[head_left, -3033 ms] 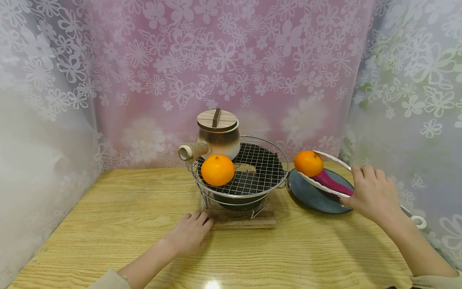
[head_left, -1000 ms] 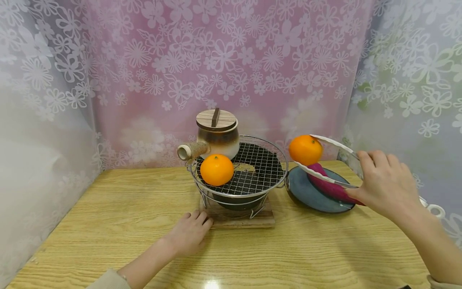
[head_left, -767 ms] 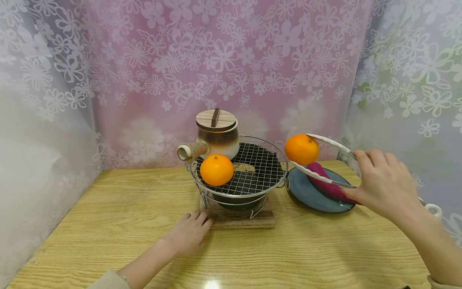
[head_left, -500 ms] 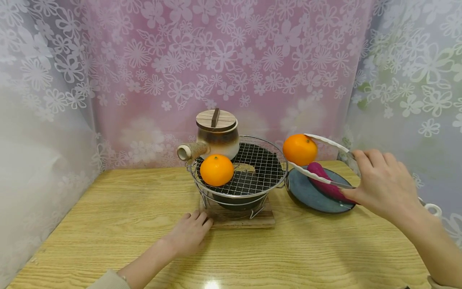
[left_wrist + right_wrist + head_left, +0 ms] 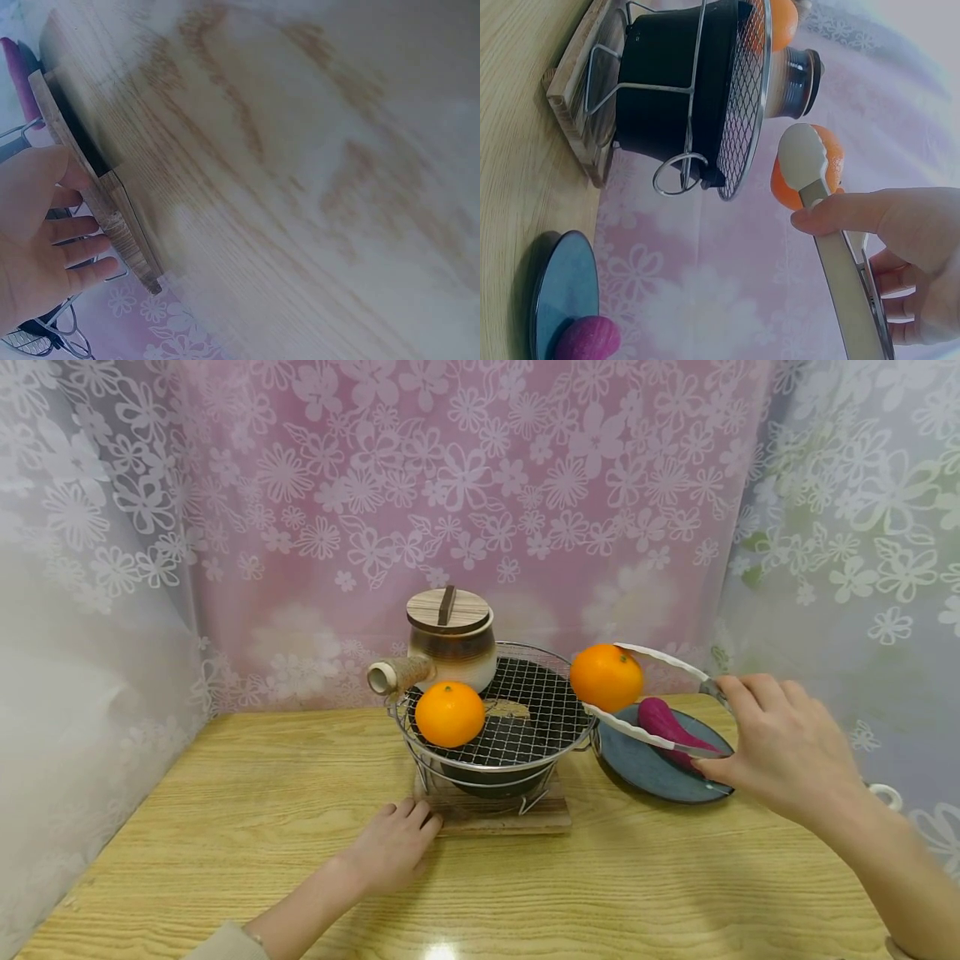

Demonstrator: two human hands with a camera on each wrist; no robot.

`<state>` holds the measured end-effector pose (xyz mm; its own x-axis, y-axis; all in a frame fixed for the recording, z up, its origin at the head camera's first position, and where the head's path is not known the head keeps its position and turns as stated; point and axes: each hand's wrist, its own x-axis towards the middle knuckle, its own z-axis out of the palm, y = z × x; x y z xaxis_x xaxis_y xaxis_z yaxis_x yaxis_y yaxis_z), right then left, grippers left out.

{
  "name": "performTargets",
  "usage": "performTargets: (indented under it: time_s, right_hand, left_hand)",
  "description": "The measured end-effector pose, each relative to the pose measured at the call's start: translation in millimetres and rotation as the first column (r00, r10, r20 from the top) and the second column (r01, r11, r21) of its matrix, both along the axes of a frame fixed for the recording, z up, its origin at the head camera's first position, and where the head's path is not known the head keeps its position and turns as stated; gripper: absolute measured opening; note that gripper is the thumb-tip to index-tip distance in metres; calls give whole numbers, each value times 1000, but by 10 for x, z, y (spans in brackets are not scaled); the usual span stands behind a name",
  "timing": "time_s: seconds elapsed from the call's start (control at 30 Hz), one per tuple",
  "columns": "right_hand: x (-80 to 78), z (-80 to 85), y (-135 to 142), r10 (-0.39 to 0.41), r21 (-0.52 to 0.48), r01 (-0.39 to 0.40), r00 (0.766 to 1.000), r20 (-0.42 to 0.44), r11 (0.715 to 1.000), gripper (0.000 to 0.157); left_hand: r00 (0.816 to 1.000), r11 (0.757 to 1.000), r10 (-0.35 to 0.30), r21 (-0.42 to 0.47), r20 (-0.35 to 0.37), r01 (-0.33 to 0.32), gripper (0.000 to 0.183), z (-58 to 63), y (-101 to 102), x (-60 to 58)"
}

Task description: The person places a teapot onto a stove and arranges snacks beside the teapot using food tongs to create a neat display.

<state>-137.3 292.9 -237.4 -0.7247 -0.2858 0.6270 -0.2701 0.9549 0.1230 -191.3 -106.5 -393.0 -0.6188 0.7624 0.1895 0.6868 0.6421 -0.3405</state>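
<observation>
Bright, soft light; blurry wrist views

Both hands are bare, with no rings, watches or gloves. The left hand point(image 5: 393, 852) leads back along a bare forearm to a pale beige, soft-looking sleeve cuff point(image 5: 228, 941) at the near edge of the table. The right hand point(image 5: 783, 752) shows short, unpainted nails, and its forearm is bare as far as the picture shows.

A round, bright orange point(image 5: 606, 677) sits pinched between the white tips of the tongs point(image 5: 660, 697), held in the air. The tongs run back slantwise to the grip point(image 5: 780, 747), which clasps their rear half.
</observation>
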Motion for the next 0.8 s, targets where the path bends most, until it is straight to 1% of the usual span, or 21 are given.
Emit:
performTargets:
  time_s: [0.33, 0.47, 0.7, 0.8]
  right_hand:
    - [35, -1, -117, 67, 12, -67, 996, -50, 998, 80]
    - [46, 4, -149, 80, 18, -79, 996, -43, 997, 80]
    - [64, 17, -211, 110, 31, -108, 993, -39, 994, 82]
    - [70, 25, -235, 122, 34, -121, 992, -41, 992, 81]
  left_hand:
    - [1000, 1000, 3, 6, 26, -3, 46, 23, 5, 14]
    - [1000, 1000, 3, -2, 24, -3, 46, 26, 6, 12]
    - [999, 1000, 13, -17, 43, -12, 46, 28, 5, 23]
    - [999, 1000, 13, -17, 37, -12, 45, 33, 9, 27]
